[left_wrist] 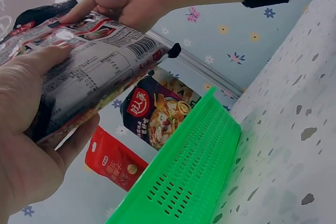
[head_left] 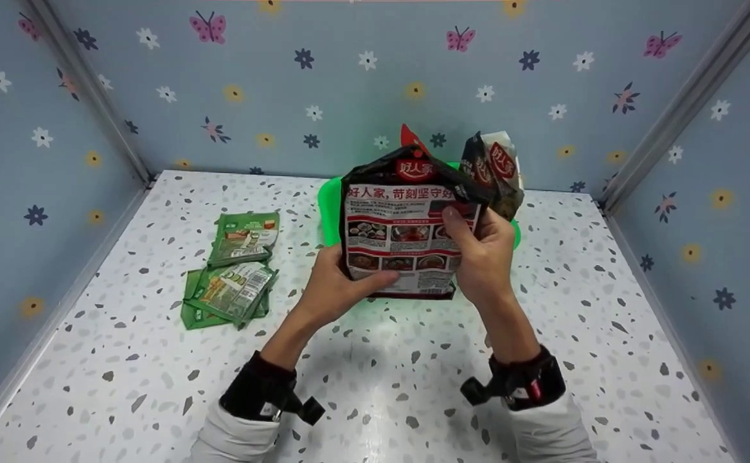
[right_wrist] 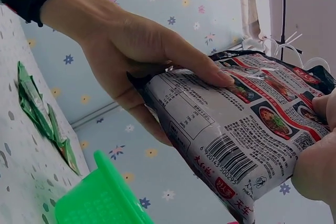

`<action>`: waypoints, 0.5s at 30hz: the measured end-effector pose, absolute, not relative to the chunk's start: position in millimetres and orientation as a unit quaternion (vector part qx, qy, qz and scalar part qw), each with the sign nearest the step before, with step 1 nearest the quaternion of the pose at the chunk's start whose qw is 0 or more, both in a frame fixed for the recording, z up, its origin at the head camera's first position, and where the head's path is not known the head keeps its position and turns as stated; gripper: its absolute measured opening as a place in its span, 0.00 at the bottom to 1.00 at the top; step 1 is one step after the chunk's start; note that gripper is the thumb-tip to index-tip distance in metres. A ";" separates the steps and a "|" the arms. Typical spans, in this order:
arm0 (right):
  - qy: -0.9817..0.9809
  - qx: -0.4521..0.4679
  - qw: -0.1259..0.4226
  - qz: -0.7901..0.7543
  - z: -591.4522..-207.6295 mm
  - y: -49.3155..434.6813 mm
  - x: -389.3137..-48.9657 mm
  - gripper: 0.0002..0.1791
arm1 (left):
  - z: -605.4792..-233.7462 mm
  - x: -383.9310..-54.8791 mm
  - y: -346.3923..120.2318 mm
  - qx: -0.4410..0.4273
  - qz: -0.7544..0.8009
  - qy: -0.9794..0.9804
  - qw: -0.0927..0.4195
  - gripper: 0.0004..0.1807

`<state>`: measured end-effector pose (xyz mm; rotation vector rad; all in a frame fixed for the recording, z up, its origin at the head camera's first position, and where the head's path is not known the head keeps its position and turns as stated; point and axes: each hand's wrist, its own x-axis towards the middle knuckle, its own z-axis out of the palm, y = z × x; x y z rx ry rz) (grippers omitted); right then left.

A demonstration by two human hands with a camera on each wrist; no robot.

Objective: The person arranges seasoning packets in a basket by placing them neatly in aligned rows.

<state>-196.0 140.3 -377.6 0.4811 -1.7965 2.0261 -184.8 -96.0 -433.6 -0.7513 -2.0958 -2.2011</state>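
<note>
Both hands hold a black and white seasoning packet [head_left: 400, 241], its printed back with small food pictures and a barcode turned up. The left hand [head_left: 342, 283] grips its lower left side, thumb on top and fingers underneath, as the left wrist view also shows. At its right edge the right hand [head_left: 487, 257] pinches it, thumb over the printed face. Just behind and below the packet stands a green plastic basket [left_wrist: 184, 166], largely hidden in the head view. Inside it are a dark packet [left_wrist: 157, 111] with a food picture and a red pouch [left_wrist: 115, 161].
Several green packets [head_left: 236, 289] lie in a loose pile on the speckled white table [head_left: 375, 392], left of the basket. Flower-patterned walls [head_left: 362, 83] enclose the back and both sides. Another black and white packet [head_left: 500, 170] stands upright at the basket's right end.
</note>
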 end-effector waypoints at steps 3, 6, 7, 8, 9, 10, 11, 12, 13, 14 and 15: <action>-0.636 0.182 0.205 0.722 -377.4 140.3 -195.9 0.11 | -437.0 -185.3 -94.6 -0.247 -0.701 -0.669 -0.014 0.30; -0.640 0.192 0.218 0.712 -377.3 140.2 -195.7 0.11 | -439.1 -184.5 -93.1 -0.250 -0.699 -0.670 -0.019 0.32; -0.642 0.194 0.221 0.708 -377.3 140.2 -195.5 0.11 | -439.6 -184.4 -92.5 -0.250 -0.699 -0.670 -0.018 0.32; -0.644 0.195 0.223 0.705 -377.3 140.2 -195.3 0.11 | -440.0 -184.1 -92.1 -0.249 -0.700 -0.670 -0.016 0.32; -0.646 0.196 0.224 0.703 -377.3 140.1 -195.0 0.11 | -440.5 -183.9 -91.7 -0.247 -0.700 -0.670 -0.014 0.32; -0.646 0.197 0.223 0.703 -377.3 140.0 -194.7 0.11 | -440.7 -183.7 -91.3 -0.244 -0.700 -0.671 -0.011 0.31; -0.647 0.198 0.221 0.703 -377.1 139.9 -194.4 0.12 | -440.7 -183.6 -91.0 -0.242 -0.702 -0.670 -0.010 0.31; -0.647 0.198 0.219 0.703 -377.1 140.0 -194.0 0.12 | -440.8 -183.5 -90.8 -0.240 -0.703 -0.670 -0.008 0.30; -0.647 0.198 0.216 0.704 -377.0 140.0 -193.8 0.12 | -440.7 -183.5 -90.5 -0.238 -0.704 -0.669 -0.008 0.30; -0.647 0.199 0.214 0.704 -377.0 140.1 -193.6 0.12 | -440.3 -183.1 -90.5 -0.236 -0.705 -0.669 -0.008 0.30; -0.647 0.200 0.212 0.704 -376.7 140.1 -193.5 0.13 | -439.8 -182.9 -90.3 -0.234 -0.706 -0.669 -0.008 0.29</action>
